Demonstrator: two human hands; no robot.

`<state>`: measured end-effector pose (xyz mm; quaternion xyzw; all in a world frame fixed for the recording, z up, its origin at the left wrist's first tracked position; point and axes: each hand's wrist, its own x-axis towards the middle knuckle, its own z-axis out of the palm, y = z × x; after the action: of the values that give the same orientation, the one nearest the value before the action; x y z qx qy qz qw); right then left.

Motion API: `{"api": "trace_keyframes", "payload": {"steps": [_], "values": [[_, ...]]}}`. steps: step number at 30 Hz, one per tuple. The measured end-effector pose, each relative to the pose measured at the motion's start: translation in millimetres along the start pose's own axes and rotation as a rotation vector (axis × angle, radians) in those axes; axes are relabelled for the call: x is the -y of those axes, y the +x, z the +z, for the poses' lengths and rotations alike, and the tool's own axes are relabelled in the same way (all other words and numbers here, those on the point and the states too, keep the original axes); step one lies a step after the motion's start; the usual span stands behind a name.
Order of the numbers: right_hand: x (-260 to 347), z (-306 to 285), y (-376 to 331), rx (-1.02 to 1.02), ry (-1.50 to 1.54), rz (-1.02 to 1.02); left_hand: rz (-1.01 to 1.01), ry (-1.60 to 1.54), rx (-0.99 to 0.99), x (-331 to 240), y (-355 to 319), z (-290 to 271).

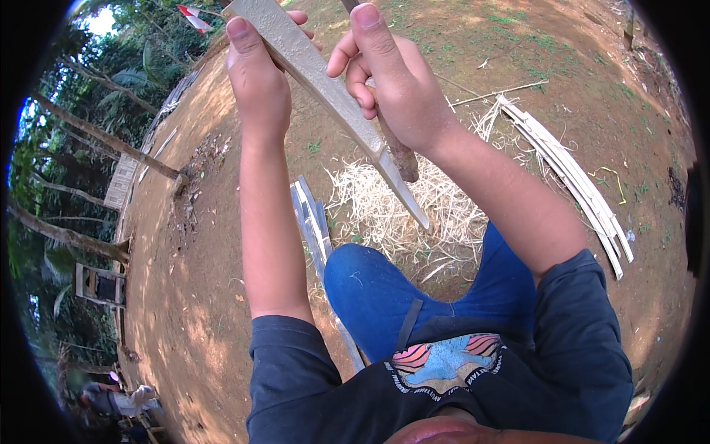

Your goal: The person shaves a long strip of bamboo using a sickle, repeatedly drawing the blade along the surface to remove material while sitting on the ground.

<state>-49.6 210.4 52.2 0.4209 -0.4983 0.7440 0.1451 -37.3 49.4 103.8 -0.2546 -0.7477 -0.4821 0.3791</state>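
Note:
My left hand (260,81) is closed round the wide upper part of a long, tapering pale tan piece (325,85), perhaps wood or bamboo. Its thumb lies along one edge, and fingertips show beyond the other. The piece slants down to the right and narrows to a thin tip over the shavings. Close beside it, my right hand (403,89) grips a brown wooden-handled tool (399,155), thumb pointing up along it. The handle's butt sticks out below the palm. The tool's upper end is cut off by the picture's edge, so its working end is hidden.
Pale curly shavings (362,200) are heaped on the dirt before my knees. A bundle of long pale strips (566,174) lies to the right. Dark and pale slats (314,222) lie beside my left knee. Trees (96,140) and a wooden frame (101,286) stand far left.

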Motion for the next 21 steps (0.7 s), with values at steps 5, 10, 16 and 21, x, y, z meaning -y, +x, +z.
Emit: {"api": "trace_keyframes", "payload": {"steps": [5,10,16,21], "values": [[3,8,-12,0.018,-0.019,0.113,0.052,0.016,0.003,-1,-3,2],[7,-4,-31,0.037,0.091,0.214,-0.007,-0.039,-0.017,-6,-6,-4],[28,-33,-49,0.072,0.233,0.311,-0.106,-0.159,-0.109,15,-1,-25],[43,-34,-54,0.159,0.343,0.318,-0.155,-0.322,-0.178,19,3,-36]]}}
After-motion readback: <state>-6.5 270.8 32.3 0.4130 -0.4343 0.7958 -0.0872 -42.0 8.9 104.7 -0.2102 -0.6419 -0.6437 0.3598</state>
